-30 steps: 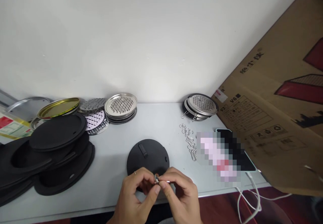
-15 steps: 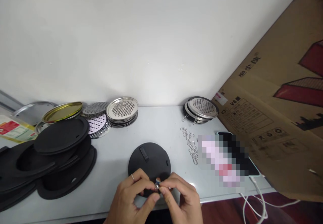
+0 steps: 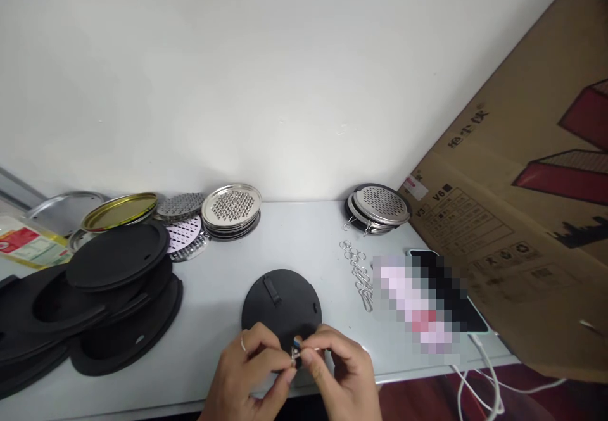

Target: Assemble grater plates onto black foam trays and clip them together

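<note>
Ideally, left hand (image 3: 251,370) and right hand (image 3: 339,370), both pinching one small metal ring (image 3: 295,352) (over the black disc (image 3: 281,304)), keep fingertip grips steady.

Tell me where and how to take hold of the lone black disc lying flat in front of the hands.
Take the black disc by its thin rim, best on the far edge, coming down from above and behind. It lies flat on the table, so only the rim offers a pinch; the left hand and right hand, busy with a small metal clip, cover its near edge.
</note>
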`<state>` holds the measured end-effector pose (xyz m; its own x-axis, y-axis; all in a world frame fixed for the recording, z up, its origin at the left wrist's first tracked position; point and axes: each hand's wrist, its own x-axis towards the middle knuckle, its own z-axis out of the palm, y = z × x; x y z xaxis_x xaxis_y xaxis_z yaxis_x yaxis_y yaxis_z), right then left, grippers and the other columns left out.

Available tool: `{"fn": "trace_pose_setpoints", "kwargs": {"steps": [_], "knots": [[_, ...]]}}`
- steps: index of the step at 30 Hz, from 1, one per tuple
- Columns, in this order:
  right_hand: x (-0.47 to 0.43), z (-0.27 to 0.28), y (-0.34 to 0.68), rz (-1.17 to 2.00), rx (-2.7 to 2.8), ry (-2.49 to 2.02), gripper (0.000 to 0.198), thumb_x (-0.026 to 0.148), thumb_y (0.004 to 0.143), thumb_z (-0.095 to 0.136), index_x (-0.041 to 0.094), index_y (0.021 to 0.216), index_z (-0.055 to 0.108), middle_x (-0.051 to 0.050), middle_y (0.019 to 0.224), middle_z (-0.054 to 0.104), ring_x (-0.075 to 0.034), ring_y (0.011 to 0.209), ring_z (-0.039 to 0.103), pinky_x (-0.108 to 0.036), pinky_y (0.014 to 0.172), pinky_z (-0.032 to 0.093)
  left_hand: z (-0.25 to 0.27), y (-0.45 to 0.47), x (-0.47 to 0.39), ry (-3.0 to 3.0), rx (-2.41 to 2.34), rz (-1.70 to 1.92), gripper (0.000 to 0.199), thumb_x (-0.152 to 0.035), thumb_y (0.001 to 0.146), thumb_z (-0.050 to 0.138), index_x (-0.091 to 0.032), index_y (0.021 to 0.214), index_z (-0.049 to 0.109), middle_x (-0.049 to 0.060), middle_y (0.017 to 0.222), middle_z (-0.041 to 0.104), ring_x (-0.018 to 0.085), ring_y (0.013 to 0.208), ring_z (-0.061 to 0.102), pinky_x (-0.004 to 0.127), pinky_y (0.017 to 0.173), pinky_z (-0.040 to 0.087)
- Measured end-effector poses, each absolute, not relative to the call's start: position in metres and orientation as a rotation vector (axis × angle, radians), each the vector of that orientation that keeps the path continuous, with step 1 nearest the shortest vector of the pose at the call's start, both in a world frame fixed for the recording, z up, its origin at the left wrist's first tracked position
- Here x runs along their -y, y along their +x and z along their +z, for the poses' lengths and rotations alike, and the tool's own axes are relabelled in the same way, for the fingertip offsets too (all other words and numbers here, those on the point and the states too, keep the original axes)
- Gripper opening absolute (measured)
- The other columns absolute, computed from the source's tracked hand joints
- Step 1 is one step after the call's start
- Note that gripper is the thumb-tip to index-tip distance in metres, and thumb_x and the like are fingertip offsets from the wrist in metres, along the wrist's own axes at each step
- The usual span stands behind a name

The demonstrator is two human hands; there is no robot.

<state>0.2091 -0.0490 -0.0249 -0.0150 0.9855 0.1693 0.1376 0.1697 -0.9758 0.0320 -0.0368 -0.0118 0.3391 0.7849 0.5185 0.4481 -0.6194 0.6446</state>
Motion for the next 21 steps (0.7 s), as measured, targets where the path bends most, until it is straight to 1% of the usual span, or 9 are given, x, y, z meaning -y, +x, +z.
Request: {"fn": "trace_pose_setpoints", "kwargs": {"steps": [4, 8, 10, 14, 16, 17, 19, 20, 21], "knots": [[0.049, -0.027, 0.208, 1.061, 1.319, -1.205, 0.016, 0.031, 0.092, 0.065, 0.021, 0.083, 0.072, -0.004, 0.073, 0.068, -0.017, 0.067, 0.062, -0.026, 0.063, 0.049, -0.011, 0.027, 0.035, 2.379, -1.042, 1.266, 0.019, -0.003, 0.085, 0.059, -0.022, 0.088, 0.065, 0.001, 0.076, 0.063, 0.012, 0.063, 0.058, 0.024, 0.06, 0.049], [0.049, -0.027, 0.205, 1.065, 1.349, -1.154, 0.016, 0.03, 0.092, 0.066, 0.021, 0.081, 0.073, -0.003, 0.071, 0.066, -0.017, 0.066, 0.062, -0.026, 0.062, 0.047, -0.014, 0.023, 0.035, 2.23, -1.134, 1.074, 0.009, -0.016, 0.087, 0.063, -0.023, 0.092, 0.067, 0.001, 0.076, 0.06, 0.013, 0.064, 0.06, 0.023, 0.059, 0.051], [0.049, -0.027, 0.203, 1.062, 1.335, -1.137, 0.016, 0.03, 0.091, 0.067, 0.021, 0.079, 0.073, -0.003, 0.069, 0.065, -0.017, 0.066, 0.061, -0.026, 0.062, 0.047, -0.016, 0.023, 0.036, 2.182, -1.138, 1.052, 0.008, -0.018, 0.089, 0.062, -0.022, 0.091, 0.068, 0.0, 0.073, 0.057, 0.012, 0.061, 0.058, 0.022, 0.056, 0.049], [0.048, -0.03, 0.202, 1.088, 1.28, -1.159, 0.015, 0.031, 0.091, 0.067, 0.022, 0.082, 0.074, -0.003, 0.071, 0.068, -0.016, 0.064, 0.061, -0.026, 0.061, 0.047, -0.017, 0.023, 0.036, 2.286, -1.054, 1.186, 0.017, -0.01, 0.089, 0.058, -0.023, 0.085, 0.067, -0.001, 0.068, 0.051, 0.01, 0.055, 0.049, 0.02, 0.052, 0.044], [0.048, -0.032, 0.202, 1.086, 1.269, -1.171, 0.015, 0.032, 0.09, 0.068, 0.022, 0.082, 0.074, -0.003, 0.071, 0.067, -0.016, 0.063, 0.06, -0.025, 0.06, 0.047, -0.016, 0.021, 0.035, 2.318, -1.039, 1.154, 0.018, -0.008, 0.088, 0.058, -0.024, 0.084, 0.066, -0.002, 0.068, 0.05, 0.01, 0.054, 0.048, 0.02, 0.052, 0.044], [0.047, -0.032, 0.202, 1.074, 1.266, -1.17, 0.014, 0.032, 0.09, 0.068, 0.022, 0.081, 0.074, -0.002, 0.069, 0.066, -0.016, 0.063, 0.06, -0.025, 0.06, 0.046, -0.016, 0.02, 0.035, 2.305, -1.046, 1.113, 0.016, -0.01, 0.088, 0.059, -0.024, 0.085, 0.066, -0.001, 0.07, 0.051, 0.01, 0.056, 0.05, 0.02, 0.053, 0.045], [0.046, -0.031, 0.201, 1.051, 1.301, -1.151, 0.013, 0.029, 0.089, 0.069, 0.022, 0.079, 0.074, -0.001, 0.068, 0.065, -0.015, 0.063, 0.059, -0.025, 0.06, 0.045, -0.014, 0.017, 0.033, 2.218, -1.087, 1.059, 0.005, -0.02, 0.087, 0.063, -0.024, 0.088, 0.065, 0.0, 0.077, 0.055, 0.012, 0.063, 0.056, 0.023, 0.058, 0.05], [0.045, -0.03, 0.2, 1.045, 1.342, -1.124, 0.012, 0.027, 0.088, 0.069, 0.022, 0.079, 0.074, -0.001, 0.067, 0.065, -0.015, 0.062, 0.059, -0.024, 0.059, 0.044, -0.013, 0.016, 0.033, 2.166, -1.104, 1.055, 0.008, -0.026, 0.086, 0.066, -0.024, 0.093, 0.064, 0.002, 0.082, 0.057, 0.014, 0.067, 0.059, 0.024, 0.061, 0.052], [0.044, -0.029, 0.2, 1.045, 1.392, -1.087, 0.011, 0.025, 0.087, 0.069, 0.022, 0.078, 0.074, -0.001, 0.066, 0.065, -0.014, 0.06, 0.058, -0.024, 0.058, 0.044, -0.012, 0.015, 0.033, 2.119, -1.11, 1.053, 0.016, -0.031, 0.085, 0.067, -0.023, 0.099, 0.063, 0.003, 0.087, 0.059, 0.015, 0.072, 0.062, 0.026, 0.064, 0.054]]}}
